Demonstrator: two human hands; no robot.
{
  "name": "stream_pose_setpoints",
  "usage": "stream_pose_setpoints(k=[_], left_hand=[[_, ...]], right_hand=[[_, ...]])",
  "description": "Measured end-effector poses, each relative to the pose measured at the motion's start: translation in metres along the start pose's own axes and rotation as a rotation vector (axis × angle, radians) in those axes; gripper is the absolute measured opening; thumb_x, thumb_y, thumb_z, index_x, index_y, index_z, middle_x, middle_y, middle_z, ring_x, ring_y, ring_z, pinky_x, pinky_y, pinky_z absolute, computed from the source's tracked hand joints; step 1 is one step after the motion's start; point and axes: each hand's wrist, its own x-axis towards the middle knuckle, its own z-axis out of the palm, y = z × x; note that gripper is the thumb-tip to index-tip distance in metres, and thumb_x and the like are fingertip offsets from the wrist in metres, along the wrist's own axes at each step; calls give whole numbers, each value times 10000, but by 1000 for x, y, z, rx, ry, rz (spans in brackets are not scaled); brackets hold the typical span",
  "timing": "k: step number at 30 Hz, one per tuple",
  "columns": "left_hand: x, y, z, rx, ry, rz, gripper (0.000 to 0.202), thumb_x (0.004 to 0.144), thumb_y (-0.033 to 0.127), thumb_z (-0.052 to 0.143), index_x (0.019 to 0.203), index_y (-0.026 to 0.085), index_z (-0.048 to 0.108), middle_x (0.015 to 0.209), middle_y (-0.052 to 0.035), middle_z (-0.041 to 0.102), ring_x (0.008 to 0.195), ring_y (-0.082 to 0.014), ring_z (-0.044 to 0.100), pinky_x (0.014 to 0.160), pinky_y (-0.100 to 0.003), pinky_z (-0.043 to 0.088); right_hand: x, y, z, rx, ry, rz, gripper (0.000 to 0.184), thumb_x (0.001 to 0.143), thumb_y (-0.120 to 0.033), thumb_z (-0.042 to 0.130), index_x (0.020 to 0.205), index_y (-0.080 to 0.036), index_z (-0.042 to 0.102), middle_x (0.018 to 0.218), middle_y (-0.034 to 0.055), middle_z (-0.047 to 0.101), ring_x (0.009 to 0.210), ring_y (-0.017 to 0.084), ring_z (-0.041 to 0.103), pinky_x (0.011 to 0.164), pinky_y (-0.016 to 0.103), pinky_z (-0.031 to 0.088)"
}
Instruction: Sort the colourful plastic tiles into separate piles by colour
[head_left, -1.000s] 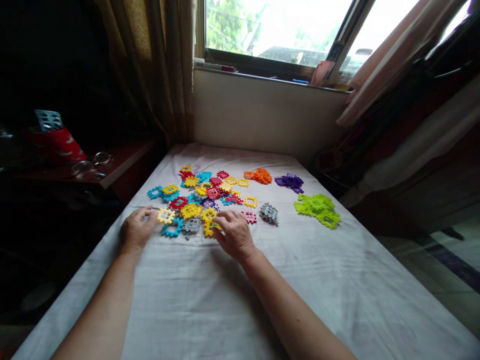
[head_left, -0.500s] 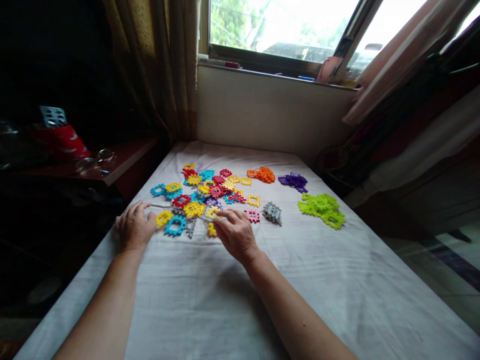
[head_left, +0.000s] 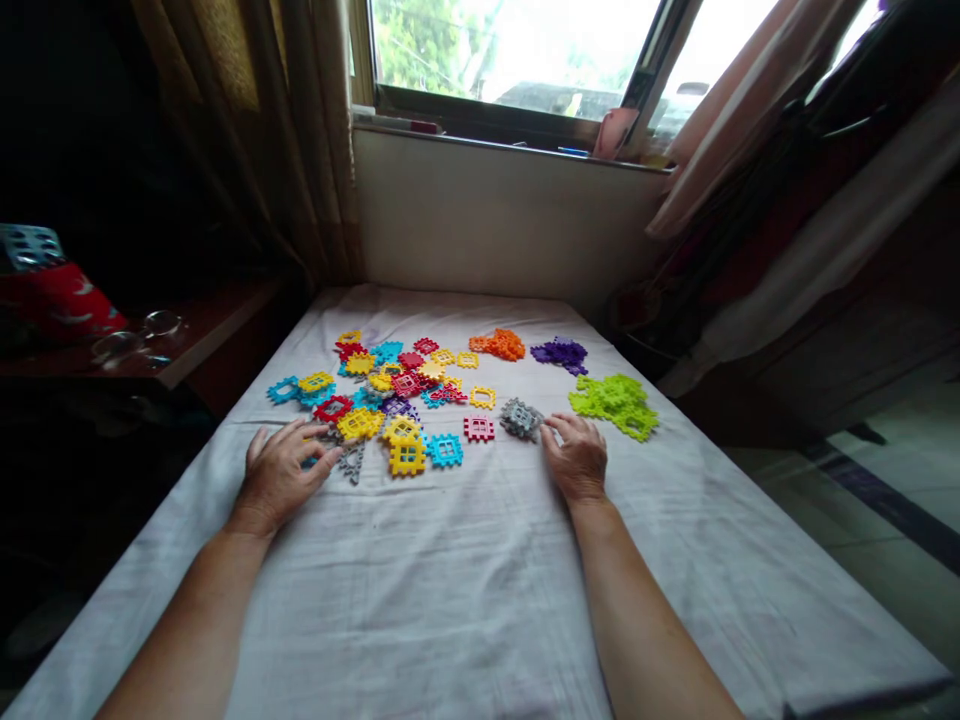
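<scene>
Interlocking plastic building pieces, square with notched edges, lie in a mixed red, yellow and blue heap [head_left: 390,385]. My left hand [head_left: 279,478] rests at the near left of this heap, fingers spread over a few pieces that it partly hides. A grey triangular piece [head_left: 351,462] lies by its thumb. My right hand [head_left: 577,455] is beside a small pile of grey pieces [head_left: 520,418], its fingertips at the pile's right edge with no piece visible between them. A blue square piece [head_left: 445,450] and a crimson one [head_left: 478,428] lie between the hands.
Separate piles of orange [head_left: 499,344], purple [head_left: 561,354] and lime green pieces [head_left: 615,404] lie farther right on the white sheet [head_left: 420,600]. At left, a dark side table [head_left: 202,345] holds eyeglasses [head_left: 139,340] and a red pouch [head_left: 64,300]. A wall and window stand beyond.
My right hand has moved right from the mixed heap, where it held a grey piece, to the grey pile. My left hand has shifted over the heap's near edge. The view has turned slightly right.
</scene>
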Motion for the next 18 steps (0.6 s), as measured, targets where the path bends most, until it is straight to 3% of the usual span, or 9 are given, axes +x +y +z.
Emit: stream_pose_setpoints(k=[5, 8, 10, 13, 18], left_hand=[[3, -7, -6, -3, 49, -42, 333, 846, 482, 545, 602, 271, 627, 1043, -39, 763, 1148, -322, 631, 1118, -589, 301], [1, -7, -2, 39, 61, -72, 229, 784, 497, 618, 804, 288, 710, 1227, -70, 707, 1250, -365, 560, 1110, -614, 297], [-1, -7, 1, 69, 26, -88, 267, 758, 501, 643, 913, 304, 734, 1297, -84, 671, 1298, -400, 511, 1105, -667, 262], [-3, -5, 5, 86, -14, -100, 217, 754, 470, 645, 863, 307, 739, 1289, -85, 673, 1306, -415, 498, 1099, -713, 230], [-4, -2, 5, 70, -10, -81, 121, 758, 397, 629, 765, 305, 708, 1233, -51, 704, 1296, -387, 511, 1113, -704, 234]], right_hand=[[-4, -12, 5, 69, -36, -15, 215, 886, -313, 560, 914, -233, 758, 1009, 85, 731, 927, 243, 588, 813, 368, 422], [-6, -19, 4, 117, -60, -43, 208, 890, -283, 552, 904, -234, 753, 1022, 82, 729, 945, 240, 595, 837, 375, 430], [-7, -24, 3, 148, -63, -72, 214, 897, -267, 540, 894, -232, 751, 1024, 79, 732, 950, 236, 602, 854, 379, 439], [-8, -30, 2, 202, -51, -110, 223, 905, -254, 533, 889, -221, 753, 1014, 86, 736, 958, 234, 615, 873, 385, 461], [-7, -38, 1, 269, -59, -144, 232, 909, -250, 527, 881, -222, 755, 990, 82, 739, 951, 225, 636, 901, 396, 490]])
